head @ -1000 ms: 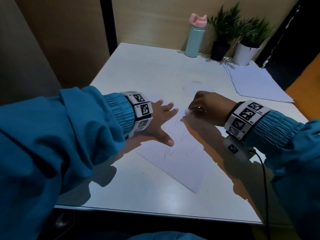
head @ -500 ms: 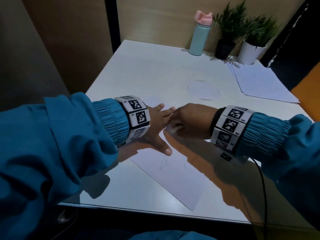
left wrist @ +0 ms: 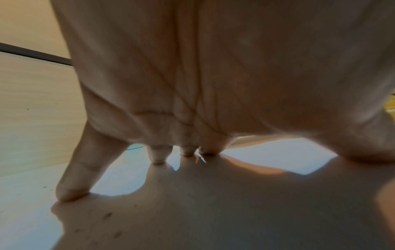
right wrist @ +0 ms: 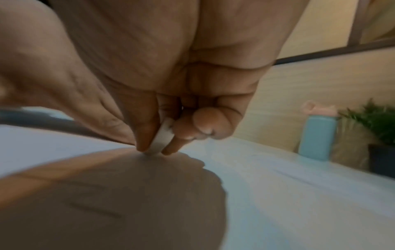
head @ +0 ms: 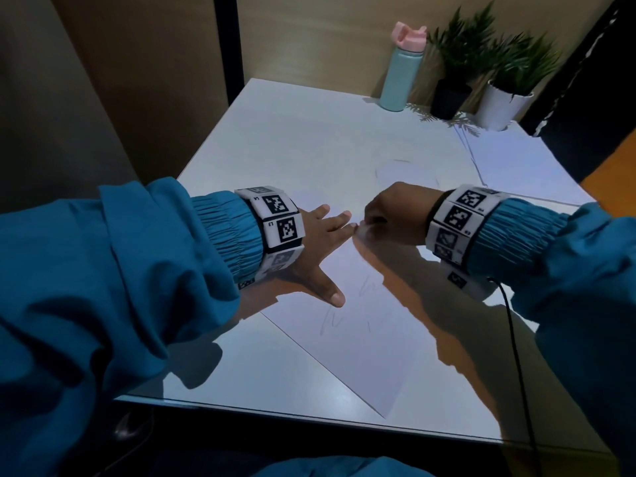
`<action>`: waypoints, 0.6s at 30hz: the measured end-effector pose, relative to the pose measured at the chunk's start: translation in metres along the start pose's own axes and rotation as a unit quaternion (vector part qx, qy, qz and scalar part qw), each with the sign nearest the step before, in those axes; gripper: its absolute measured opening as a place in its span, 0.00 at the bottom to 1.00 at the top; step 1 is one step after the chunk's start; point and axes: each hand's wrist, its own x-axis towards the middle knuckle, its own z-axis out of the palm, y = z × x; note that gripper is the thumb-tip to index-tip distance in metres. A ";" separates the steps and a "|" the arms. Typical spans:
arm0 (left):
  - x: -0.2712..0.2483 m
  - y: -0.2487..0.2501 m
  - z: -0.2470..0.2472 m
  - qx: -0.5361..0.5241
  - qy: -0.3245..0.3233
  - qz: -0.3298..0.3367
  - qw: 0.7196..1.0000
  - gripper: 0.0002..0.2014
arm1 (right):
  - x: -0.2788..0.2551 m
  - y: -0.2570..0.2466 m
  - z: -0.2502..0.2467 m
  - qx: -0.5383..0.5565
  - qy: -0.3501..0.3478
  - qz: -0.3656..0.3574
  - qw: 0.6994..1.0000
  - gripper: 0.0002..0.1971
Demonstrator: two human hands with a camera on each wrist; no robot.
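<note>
1. On the white tabletop [head: 292, 139], near its front edge, a sheet of paper [head: 364, 359] is lying askew, with one corner pointing at that edge. Faint pencil marks [head: 330, 323] are showing on it.
2. Left hand [head: 320, 249]: it is being spread flat, with the fingers [left wrist: 72, 177] straight and splayed. Their tips and the thumb are being pressed onto the sheet, and nothing is being grasped.
3. Right hand [head: 395, 215]: it is being curled into a loose fist. A small white eraser [right wrist: 162, 137] is being pinched between thumb and fingertips, with its lower end touching the paper just beside the left fingertips.
4. Step in hand, as judged: the pencil marks are being rubbed out. Short, light strokes are being called for, directed away from the holding hand so that the sheet is not being buckled or torn. The flat hand is best being kept close to the rubbed spot.
5. Materials: the paper is being read as thin, matt and limp. The eraser is being read as a soft, pale block with rounded edges. The tabletop is smooth and glossy, and the arms are being mirrored in it.
6. Also listed, at the far edge: a mint water bottle [head: 401, 70] with a pink lid, two potted plants [head: 454, 63], one in a black pot and one in a white, and a stack of white paper [head: 509, 166].
</note>
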 end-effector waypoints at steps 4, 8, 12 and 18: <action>0.001 -0.001 -0.002 -0.004 -0.007 0.006 1.000 0.67 | -0.017 -0.030 0.010 -0.002 -0.009 -0.060 0.998 0.16; -0.001 0.001 -0.002 0.004 -0.012 -0.003 1.000 0.67 | -0.011 -0.018 0.007 -0.023 -0.031 -0.036 0.999 0.18; 0.000 0.001 -0.001 -0.013 -0.005 -0.002 1.000 0.67 | -0.006 -0.013 0.013 -0.014 0.005 0.007 1.000 0.17; -0.002 0.001 -0.003 -0.013 -0.010 0.005 1.000 0.64 | -0.013 -0.013 0.019 0.031 -0.043 -0.066 0.996 0.18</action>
